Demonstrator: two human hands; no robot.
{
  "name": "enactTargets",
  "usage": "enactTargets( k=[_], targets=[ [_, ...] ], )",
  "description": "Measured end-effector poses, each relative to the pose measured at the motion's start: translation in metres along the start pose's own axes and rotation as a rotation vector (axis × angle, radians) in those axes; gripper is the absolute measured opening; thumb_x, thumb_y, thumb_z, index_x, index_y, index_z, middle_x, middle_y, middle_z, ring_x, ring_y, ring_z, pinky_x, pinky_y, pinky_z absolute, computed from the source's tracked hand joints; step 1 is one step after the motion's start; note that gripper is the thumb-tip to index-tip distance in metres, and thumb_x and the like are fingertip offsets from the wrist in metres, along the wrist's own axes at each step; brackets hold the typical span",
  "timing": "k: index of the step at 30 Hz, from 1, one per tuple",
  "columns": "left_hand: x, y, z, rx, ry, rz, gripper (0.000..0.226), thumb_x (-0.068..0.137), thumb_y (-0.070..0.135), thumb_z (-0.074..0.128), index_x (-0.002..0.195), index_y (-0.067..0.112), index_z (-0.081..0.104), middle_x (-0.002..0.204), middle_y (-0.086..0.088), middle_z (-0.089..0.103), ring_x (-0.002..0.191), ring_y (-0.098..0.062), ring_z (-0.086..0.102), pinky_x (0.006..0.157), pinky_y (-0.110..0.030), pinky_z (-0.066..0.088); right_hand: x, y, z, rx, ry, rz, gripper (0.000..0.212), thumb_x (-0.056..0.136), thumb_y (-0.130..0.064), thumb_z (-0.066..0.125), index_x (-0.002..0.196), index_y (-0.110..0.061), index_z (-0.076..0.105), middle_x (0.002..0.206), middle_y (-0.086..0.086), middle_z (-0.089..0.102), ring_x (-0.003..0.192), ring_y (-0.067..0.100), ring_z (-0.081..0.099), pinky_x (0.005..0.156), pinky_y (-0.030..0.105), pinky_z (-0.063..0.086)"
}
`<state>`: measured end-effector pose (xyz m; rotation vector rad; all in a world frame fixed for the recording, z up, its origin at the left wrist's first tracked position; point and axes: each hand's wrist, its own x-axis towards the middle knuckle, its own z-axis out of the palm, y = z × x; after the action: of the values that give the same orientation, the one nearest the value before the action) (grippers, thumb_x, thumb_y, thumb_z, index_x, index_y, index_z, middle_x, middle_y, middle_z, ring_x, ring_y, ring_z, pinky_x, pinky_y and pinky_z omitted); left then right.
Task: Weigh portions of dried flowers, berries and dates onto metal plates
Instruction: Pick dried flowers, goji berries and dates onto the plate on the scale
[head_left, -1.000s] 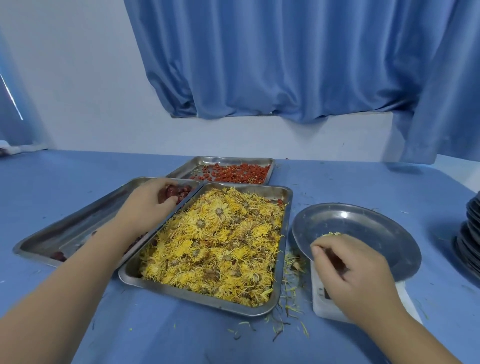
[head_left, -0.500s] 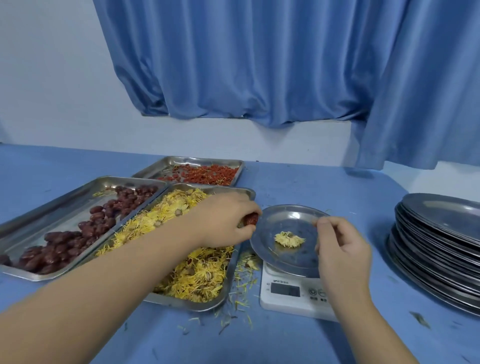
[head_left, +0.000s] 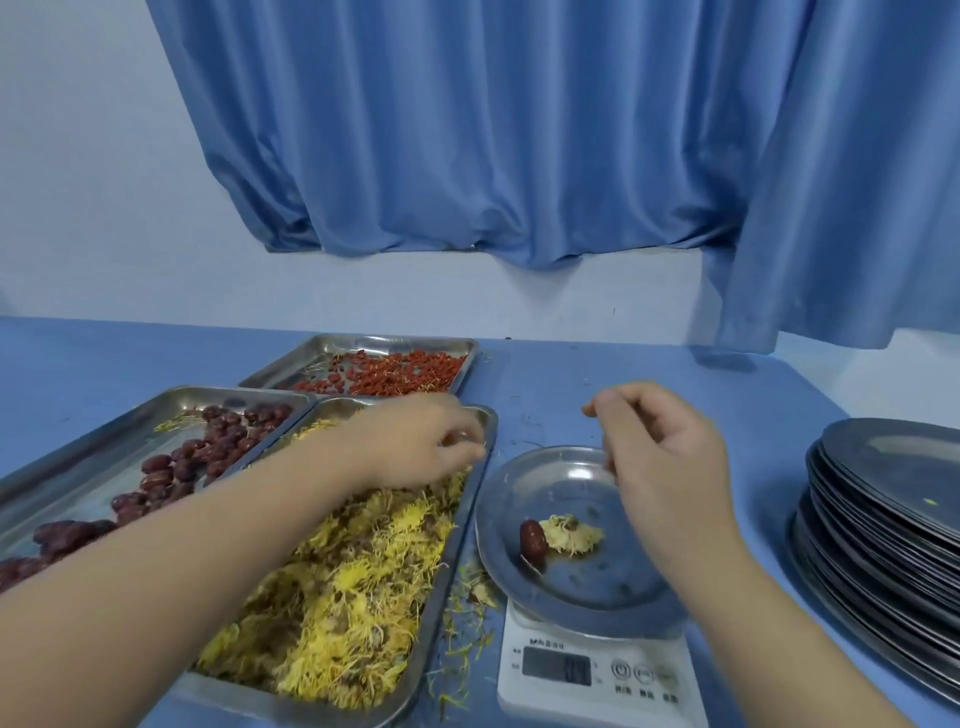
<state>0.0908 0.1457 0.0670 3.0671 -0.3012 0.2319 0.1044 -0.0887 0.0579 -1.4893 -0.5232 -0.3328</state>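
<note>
A round metal plate (head_left: 597, 587) sits on a white digital scale (head_left: 597, 675). On the plate lie one red date (head_left: 533, 540) and a dried yellow flower (head_left: 571, 535), touching. My left hand (head_left: 415, 441) hovers over the far end of the tray of dried yellow flowers (head_left: 353, 587), fingers loosely curled, nothing seen in it. My right hand (head_left: 660, 457) hangs above the plate's far side, fingertips drawn together and empty. A tray of red dates (head_left: 156, 467) lies at the left. A tray of red berries (head_left: 389, 371) lies behind.
A tall stack of round metal plates (head_left: 893, 530) stands at the right on the blue table (head_left: 597, 374). Loose petals (head_left: 462, 639) litter the cloth between the flower tray and the scale. A blue curtain (head_left: 493, 130) hangs behind.
My left hand carried a date from the date tray to the plate, dropped it beside the flower, and pulled back over the flower tray. My right hand rose off the plate rim.
</note>
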Motion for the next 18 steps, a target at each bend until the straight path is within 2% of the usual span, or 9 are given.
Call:
enactTargets(
  k=[4,6,7,9,11,14,18],
  targets=[
    [0.021,-0.062,-0.019,-0.027,0.055,-0.239,0.020,0.096,0.039,0.046,0.088,0.035,0.064,0.093,0.016,0.061,0.082,-0.001,0.059,0.074,-0.026,0.050,0.043,0.014,0.000,-0.094,-0.174,0.092,0.023,0.088,-0.026,0.058,0.066,-0.021,0.066,0.047,-0.005,0.051,0.045,0.008,0.046,0.050,0.025,0.040],
    [0.034,-0.097,-0.020,-0.039,0.079,-0.375,0.022,0.097,0.035,0.047,0.083,0.031,0.063,0.091,0.010,0.065,0.082,-0.011,0.063,0.073,-0.032,0.052,0.058,0.028,0.001,-0.166,-0.242,0.135,0.022,0.086,-0.026,0.059,0.066,-0.022,0.067,0.049,-0.004,0.055,0.047,0.008,0.049,0.053,0.028,0.043],
    [0.041,-0.114,-0.018,-0.024,0.083,-0.446,0.023,0.097,0.034,0.046,0.087,0.026,0.065,0.093,0.004,0.067,0.085,-0.017,0.063,0.077,-0.036,0.052,0.063,0.035,0.001,-0.189,-0.271,0.153,0.021,0.085,-0.025,0.060,0.067,-0.019,0.067,0.050,-0.004,0.057,0.048,0.009,0.050,0.055,0.030,0.044],
    [0.058,-0.140,-0.013,0.017,0.065,-0.567,0.025,0.097,0.031,0.047,0.103,0.017,0.067,0.104,-0.004,0.067,0.093,-0.021,0.059,0.082,-0.034,0.045,0.072,0.049,0.000,-0.227,-0.321,0.180,0.020,0.083,-0.023,0.060,0.068,-0.013,0.066,0.051,-0.004,0.058,0.050,0.012,0.050,0.057,0.032,0.044],
    [0.076,-0.158,-0.008,0.034,-0.010,-0.644,0.027,0.098,0.028,0.047,0.116,0.018,0.064,0.118,-0.009,0.064,0.097,-0.021,0.052,0.085,-0.032,0.039,0.080,0.060,-0.003,-0.264,-0.350,0.195,0.020,0.084,-0.022,0.061,0.068,-0.010,0.066,0.052,-0.004,0.058,0.049,0.011,0.049,0.058,0.031,0.043],
    [0.101,-0.178,-0.005,0.001,-0.144,-0.701,0.036,0.098,0.026,0.051,0.133,0.020,0.057,0.136,-0.012,0.055,0.107,-0.026,0.053,0.097,-0.039,0.041,0.091,0.067,-0.011,-0.274,-0.342,0.217,0.019,0.083,-0.023,0.061,0.066,-0.016,0.068,0.052,-0.002,0.060,0.048,0.009,0.051,0.056,0.030,0.044],
    [0.129,-0.191,0.006,0.001,-0.217,-0.776,0.046,0.096,0.026,0.054,0.140,0.015,0.050,0.143,-0.013,0.050,0.117,-0.032,0.056,0.101,-0.046,0.047,0.099,0.065,-0.016,-0.240,-0.300,0.197,0.017,0.077,-0.030,0.057,0.068,-0.021,0.069,0.054,-0.002,0.062,0.048,0.007,0.055,0.053,0.027,0.047]
  ],
)
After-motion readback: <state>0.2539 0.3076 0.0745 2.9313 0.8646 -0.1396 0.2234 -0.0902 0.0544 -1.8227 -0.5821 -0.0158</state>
